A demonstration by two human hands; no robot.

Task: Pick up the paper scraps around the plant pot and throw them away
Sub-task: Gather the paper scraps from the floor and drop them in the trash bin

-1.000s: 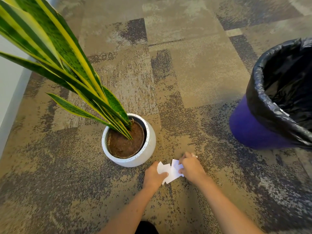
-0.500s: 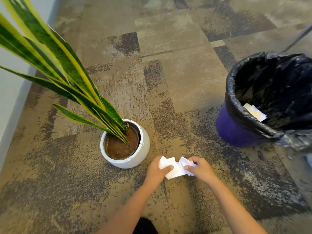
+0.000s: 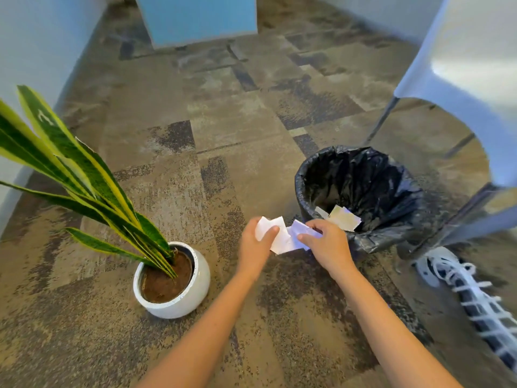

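Holding the white paper scraps (image 3: 282, 239) at the centre of the frame, the left hand (image 3: 256, 247) pinches one end with thumb over the sheet and the right hand (image 3: 327, 245) grips the other, just short of the black-lined bin (image 3: 391, 197) at right. Done well, both hands carry on over the rim and let go only above the opening, so no piece drifts back onto the carpet (image 3: 223, 135) near the plant pot (image 3: 195, 289) at lower left.

A patchy brown and grey carpet (image 3: 223, 113) covers the floor. A light-blue panel (image 3: 201, 18) stands at twelve o'clock. At three o'clock, a pale chair (image 3: 470, 68), blurred. At four o'clock, perhaps a laced shoe (image 3: 475, 298).
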